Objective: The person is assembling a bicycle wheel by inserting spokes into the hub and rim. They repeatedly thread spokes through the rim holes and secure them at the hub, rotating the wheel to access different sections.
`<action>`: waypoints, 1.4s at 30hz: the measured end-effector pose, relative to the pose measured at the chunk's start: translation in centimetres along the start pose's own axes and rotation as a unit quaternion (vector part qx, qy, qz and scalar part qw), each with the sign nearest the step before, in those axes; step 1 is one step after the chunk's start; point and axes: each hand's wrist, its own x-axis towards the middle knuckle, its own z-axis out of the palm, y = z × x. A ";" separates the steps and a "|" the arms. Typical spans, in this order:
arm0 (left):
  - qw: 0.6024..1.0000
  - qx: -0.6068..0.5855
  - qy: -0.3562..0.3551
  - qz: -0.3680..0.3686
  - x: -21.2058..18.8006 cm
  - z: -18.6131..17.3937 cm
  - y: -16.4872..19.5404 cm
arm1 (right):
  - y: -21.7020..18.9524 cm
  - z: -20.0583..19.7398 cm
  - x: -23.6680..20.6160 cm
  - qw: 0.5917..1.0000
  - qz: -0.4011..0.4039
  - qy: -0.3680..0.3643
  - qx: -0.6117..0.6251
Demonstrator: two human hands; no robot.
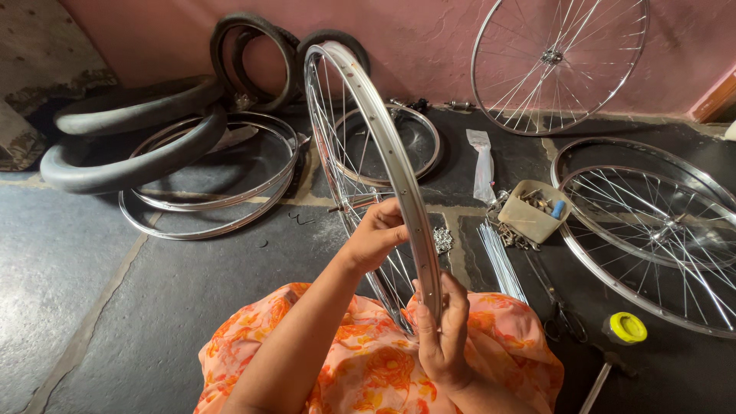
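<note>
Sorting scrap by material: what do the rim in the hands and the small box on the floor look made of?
Rim: looks like bright polished metal, mirror sheen, drilled holes; alloy unclear. Box: seems beige plastic or card, matte, no shine.

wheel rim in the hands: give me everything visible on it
The wheel rim is a shiny silver metal hoop with small holes along its outer face and thin spokes partly laced inside. It stands upright, edge-on to the camera, over the person's lap. The left hand grips its side; the right hand holds its lower edge.

silver rim [399, 165], orange floral cloth [368, 360], pink wall [429, 38]
</note>
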 end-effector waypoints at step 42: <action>0.994 0.023 0.105 0.021 -0.8 1.2 -2.1 | 1.9 -0.3 -0.8 0.999 -0.034 -0.009 -0.042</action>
